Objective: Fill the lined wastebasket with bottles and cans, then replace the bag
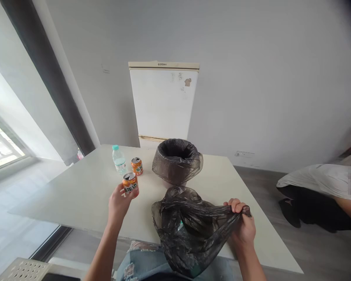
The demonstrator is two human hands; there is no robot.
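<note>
My left hand (119,200) is closed around an orange soda can (130,184), whose top opening shows dark. A second, similar orange can (137,166) stands just behind it on the table. Beside that can is a clear plastic bottle (119,160) with a mint-green cap. In my right hand (242,222) the bunched rim of a black plastic bag (193,230) is gripped. The bag hangs with its mouth partly open over the table's near edge. Something greenish shows faintly through the bag, too unclear to name.
A bin lined with a black bag (177,166) stands on the pale table (84,191), beyond the held bag. Behind the table is a white refrigerator (163,101). A person in a white shirt (312,181) is at the far right. A perforated seat (23,270) shows at lower left.
</note>
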